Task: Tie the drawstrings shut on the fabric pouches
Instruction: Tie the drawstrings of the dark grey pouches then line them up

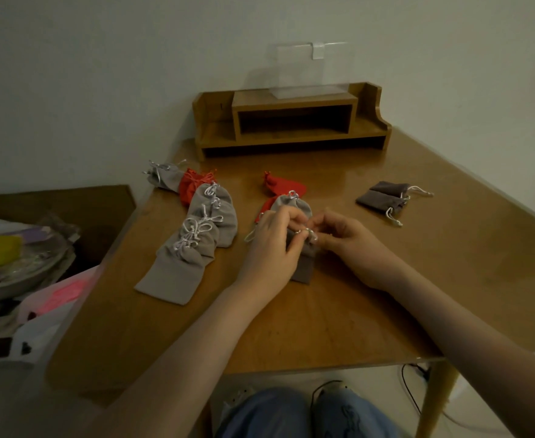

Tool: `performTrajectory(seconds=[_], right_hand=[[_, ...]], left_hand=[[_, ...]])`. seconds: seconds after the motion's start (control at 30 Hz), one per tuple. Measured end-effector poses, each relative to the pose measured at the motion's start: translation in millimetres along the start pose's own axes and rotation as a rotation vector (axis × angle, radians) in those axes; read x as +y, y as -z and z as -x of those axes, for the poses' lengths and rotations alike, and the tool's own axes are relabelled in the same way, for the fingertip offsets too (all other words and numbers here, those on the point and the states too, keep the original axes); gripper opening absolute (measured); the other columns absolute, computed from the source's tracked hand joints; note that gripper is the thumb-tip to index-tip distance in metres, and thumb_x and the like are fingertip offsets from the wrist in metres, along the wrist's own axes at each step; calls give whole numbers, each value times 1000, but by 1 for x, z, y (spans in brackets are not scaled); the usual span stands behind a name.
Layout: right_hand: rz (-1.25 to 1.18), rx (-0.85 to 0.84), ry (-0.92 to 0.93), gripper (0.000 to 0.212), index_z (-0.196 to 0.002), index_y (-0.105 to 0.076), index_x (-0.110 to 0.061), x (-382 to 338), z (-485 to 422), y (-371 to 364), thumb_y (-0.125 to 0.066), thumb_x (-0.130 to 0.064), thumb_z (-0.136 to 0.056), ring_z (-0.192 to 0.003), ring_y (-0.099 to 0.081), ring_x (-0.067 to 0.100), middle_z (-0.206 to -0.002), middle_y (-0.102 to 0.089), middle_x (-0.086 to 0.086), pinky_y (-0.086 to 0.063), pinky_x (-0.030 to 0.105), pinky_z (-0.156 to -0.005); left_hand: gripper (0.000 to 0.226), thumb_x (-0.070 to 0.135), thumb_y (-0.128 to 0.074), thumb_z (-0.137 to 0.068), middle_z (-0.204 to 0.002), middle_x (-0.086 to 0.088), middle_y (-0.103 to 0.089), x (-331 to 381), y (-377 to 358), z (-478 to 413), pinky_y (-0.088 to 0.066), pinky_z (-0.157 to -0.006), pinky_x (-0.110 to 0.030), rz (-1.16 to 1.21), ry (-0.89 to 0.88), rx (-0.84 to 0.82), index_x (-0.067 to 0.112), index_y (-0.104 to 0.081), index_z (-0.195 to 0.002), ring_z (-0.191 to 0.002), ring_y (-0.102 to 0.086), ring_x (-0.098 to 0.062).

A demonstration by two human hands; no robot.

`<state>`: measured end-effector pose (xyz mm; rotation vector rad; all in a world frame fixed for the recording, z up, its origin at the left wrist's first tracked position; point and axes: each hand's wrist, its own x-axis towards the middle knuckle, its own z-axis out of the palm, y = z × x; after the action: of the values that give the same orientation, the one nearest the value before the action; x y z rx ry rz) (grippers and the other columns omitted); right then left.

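Progress: mostly done, I'd guess. Knotted pouches (196, 241) line the left edge of the table (354, 311), two darker pouches (384, 197) near its right edge look untied. Left hand (272, 245) and right hand (351, 245) pinch cords (312, 233) of the grey pouch (304, 270) mid-table.

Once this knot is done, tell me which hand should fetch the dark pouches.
Probably the right hand. The dark pouches lie on its side of the table; the left hand would have to cross the grey pouch both hold.

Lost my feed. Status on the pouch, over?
Left hand, right hand pinch drawstring on grey pouch. Tied pouches lie left. Nothing blocking.
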<state>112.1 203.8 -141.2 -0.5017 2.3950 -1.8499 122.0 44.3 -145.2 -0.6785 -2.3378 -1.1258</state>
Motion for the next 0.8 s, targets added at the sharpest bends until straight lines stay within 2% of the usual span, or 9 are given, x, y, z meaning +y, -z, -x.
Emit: performTrajectory(seconds=[0.07, 0.17, 0.27, 0.37, 0.57, 0.67, 0.8], right_hand=[[-18, 14, -4, 12, -96, -66, -10, -1, 0, 0, -55, -6, -93, -82, -58, 10, -89, -64, 2, -48, 23, -75], [-66, 33, -44, 11, -89, -67, -9, -3, 0, -1, -57, -6, -92, -76, -58, 11, -82, -65, 2, -48, 23, -70], [-93, 28, -60, 13, -82, -65, -12, -4, -1, 0, -57, -7, -92, -66, -55, 7, -73, -61, 0, -45, 22, -65], [-81, 4, -68, 13, -83, -63, -11, -5, 0, 1, -55, -9, -93, -64, -54, 5, -73, -60, -1, -44, 20, -64], [-60, -3, -77, 11, -89, -62, -9, -5, 1, 1, -53, -13, -95, -69, -53, 8, -79, -59, 0, -44, 21, -66], [-66, 10, -76, 13, -87, -60, -11, -4, 1, 0, -51, -15, -96, -68, -52, 10, -77, -58, 0, -43, 24, -67], [-32, 15, -48, 14, -89, -60, -11, -2, 1, 0, -51, -16, -97, -72, -54, 14, -78, -59, 1, -45, 28, -70]], left_hand=[[11, 10, -59, -92, -92, 16, -43, 1, 0, 0, -32, -80, -2, -4, -8, 2, 15, -53, -101, -90, -44, 10], [11, 8, -59, -92, -90, 24, -38, 3, 1, 0, -33, -80, -4, -47, -37, 23, 8, -56, -102, -85, -42, 4], [12, 7, -59, -91, -89, 27, -35, 6, 0, 0, -36, -78, -10, -94, -63, 35, 7, -58, -103, -90, -45, -6], [15, 6, -59, -91, -89, 27, -34, 7, 1, 0, -38, -76, -16, -88, -58, 32, 7, -58, -105, -93, -48, -12], [17, 8, -59, -91, -84, 24, -41, 3, 1, -1, -33, -79, -1, -49, 12, 46, 9, -56, -108, -93, -42, -2], [19, 5, -59, -90, -83, 18, -44, 0, 0, -1, -31, -80, 0, -40, 26, 44, 9, -53, -108, -92, -39, 0], [20, 6, -59, -90, -84, 17, -45, -2, -1, -1, -36, -78, -4, -13, 54, 41, 13, -51, -107, -92, -47, -7]])
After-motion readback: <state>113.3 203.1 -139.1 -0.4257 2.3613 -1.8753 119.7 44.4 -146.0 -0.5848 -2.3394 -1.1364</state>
